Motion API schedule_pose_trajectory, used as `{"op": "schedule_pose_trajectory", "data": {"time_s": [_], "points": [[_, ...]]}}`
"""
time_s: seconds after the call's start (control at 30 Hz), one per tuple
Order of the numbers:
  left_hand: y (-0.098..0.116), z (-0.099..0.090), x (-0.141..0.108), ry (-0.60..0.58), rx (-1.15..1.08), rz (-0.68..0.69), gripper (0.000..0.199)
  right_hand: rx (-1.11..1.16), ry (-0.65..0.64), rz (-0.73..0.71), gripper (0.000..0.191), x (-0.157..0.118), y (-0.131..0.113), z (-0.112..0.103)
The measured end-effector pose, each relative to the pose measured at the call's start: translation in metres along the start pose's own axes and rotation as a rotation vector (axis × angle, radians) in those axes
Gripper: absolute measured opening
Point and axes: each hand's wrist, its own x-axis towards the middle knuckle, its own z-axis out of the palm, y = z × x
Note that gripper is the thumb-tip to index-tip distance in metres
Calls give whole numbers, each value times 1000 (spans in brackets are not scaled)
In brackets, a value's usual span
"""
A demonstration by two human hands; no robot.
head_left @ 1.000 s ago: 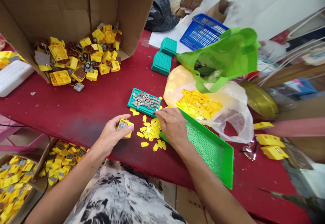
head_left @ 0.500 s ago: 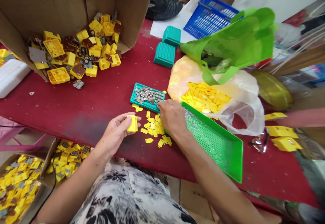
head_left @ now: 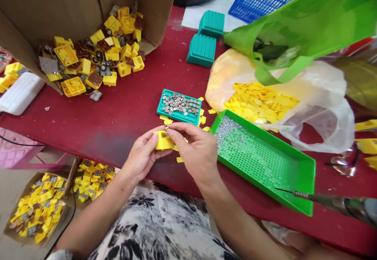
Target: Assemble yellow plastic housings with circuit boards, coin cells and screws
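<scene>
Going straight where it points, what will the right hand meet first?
The right hand would meet the yellow plastic piece held in the left hand first; its fingers are nearly there, though depth is unclear.

Left hand palm up, fingers curled in, gripping. Right hand back up, angled down, thumb and index pinched together, fingertips right against the left hand's fingers. Both hands close together, meeting at centre. Left forearm and right forearm bare, coming in from the bottom of view and converging. Wrists slightly bent, no sign of strain.
</scene>
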Motion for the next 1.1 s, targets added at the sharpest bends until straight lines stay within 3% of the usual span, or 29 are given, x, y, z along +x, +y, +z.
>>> {"op": "schedule_pose_trajectory", "data": {"time_s": [0.2,0.33,0.63,0.83,1.1], "points": [[-8,0,0,54,68,79,38,-259,62,-216,15,-11,7,9],[-10,-2,-1,92,103,132,39,-326,37,-273,17,-12,8,7],[-14,-13,-2,23,224,220,32,-286,-123,-180,20,-3,8,0],[-14,-12,1,17,274,164,45,-392,-226,-214,25,10,6,-9],[-13,-7,1,55,403,187,44,-524,-426,17,11,45,-7,-8]]}}
